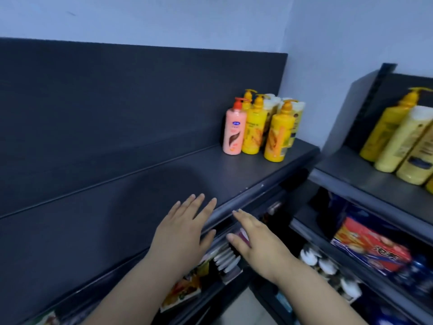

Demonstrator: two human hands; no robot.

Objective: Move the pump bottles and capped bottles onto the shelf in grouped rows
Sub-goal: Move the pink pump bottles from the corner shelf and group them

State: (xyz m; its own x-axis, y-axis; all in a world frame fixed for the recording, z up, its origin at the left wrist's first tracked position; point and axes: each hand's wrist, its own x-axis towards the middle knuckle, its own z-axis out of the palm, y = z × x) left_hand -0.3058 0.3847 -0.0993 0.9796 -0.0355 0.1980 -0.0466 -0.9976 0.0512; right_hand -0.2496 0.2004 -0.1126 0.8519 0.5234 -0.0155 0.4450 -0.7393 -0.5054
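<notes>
With bottles [262, 127] grouped centre-right on shelf [164, 184], left hand [185, 227] & right hand [254, 235] hover spread, holding nothing, prob. between loads.

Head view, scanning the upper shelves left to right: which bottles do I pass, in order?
pink pump bottle → middle yellow pump bottle → front yellow pump bottle → side-shelf yellow pump bottle → pale capped bottle

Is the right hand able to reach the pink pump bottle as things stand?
Probably yes: the right hand is open and holds nothing, and the shelf top between it and the pink pump bottle is bare.
</notes>
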